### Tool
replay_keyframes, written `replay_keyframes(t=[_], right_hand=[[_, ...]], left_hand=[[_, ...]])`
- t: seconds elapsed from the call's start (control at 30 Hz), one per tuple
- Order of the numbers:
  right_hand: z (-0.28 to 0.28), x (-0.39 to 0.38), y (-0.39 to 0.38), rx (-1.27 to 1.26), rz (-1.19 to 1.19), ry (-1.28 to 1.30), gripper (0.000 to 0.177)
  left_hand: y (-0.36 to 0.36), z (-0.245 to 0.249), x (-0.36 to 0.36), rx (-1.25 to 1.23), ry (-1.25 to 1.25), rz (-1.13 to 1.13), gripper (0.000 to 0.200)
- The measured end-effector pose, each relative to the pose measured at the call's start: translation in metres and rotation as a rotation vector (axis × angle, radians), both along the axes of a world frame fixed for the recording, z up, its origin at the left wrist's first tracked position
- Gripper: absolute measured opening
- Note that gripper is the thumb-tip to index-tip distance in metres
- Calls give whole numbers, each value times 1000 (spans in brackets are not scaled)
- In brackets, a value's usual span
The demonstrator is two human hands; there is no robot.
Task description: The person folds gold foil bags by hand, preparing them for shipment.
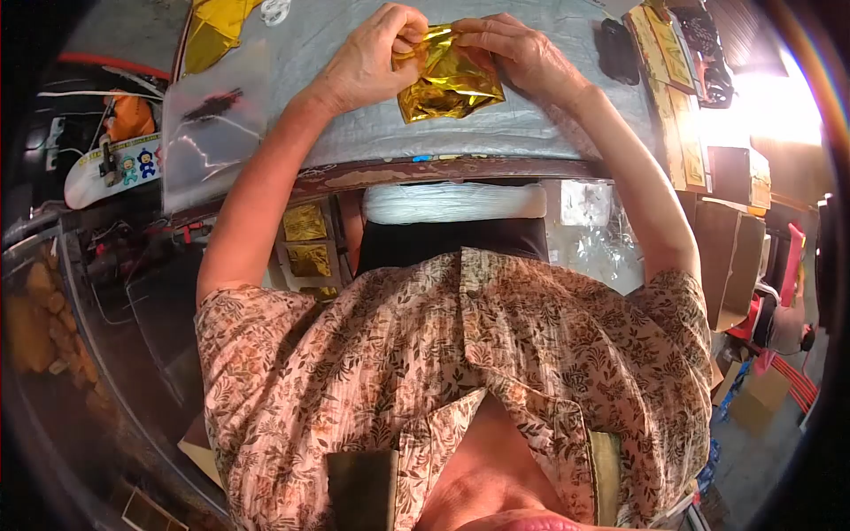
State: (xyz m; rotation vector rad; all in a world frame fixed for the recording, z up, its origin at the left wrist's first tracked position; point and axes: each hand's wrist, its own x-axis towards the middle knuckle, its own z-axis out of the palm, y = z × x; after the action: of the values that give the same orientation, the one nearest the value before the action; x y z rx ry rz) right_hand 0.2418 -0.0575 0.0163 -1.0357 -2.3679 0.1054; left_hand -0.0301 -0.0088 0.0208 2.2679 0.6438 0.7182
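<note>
The left fingers [405,19] are clamped on one upper edge of a gold foil pouch [450,78], and the right fingers [485,40] on the other, above the counter [540,133]. Right of them lies a black object [619,51], then boxes [673,88] with lettering too small to read; left of them, a clear plastic sheet [212,146]. Farther left, a white board [115,175] shows cartoon figures and illegible print.
</note>
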Motion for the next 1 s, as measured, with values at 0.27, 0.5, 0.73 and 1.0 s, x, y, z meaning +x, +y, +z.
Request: replay_keyframes(t=[0.27,0.5,0.73,1.0], right_hand=[[80,-39,-68,-367,-135,146,80],[68,-24,-77,-289,-474,342,61],[46,13,-103,125,-707,328,44],[55,-27,-108,-177,-266,90,41]], left_hand=[[-8,3,4,269,-72,-36,22],[4,-14,9,424,-371,-252,51],[-15,21,9,179,-1,-75,53],[-24,32,6,-18,9,-36,38]])
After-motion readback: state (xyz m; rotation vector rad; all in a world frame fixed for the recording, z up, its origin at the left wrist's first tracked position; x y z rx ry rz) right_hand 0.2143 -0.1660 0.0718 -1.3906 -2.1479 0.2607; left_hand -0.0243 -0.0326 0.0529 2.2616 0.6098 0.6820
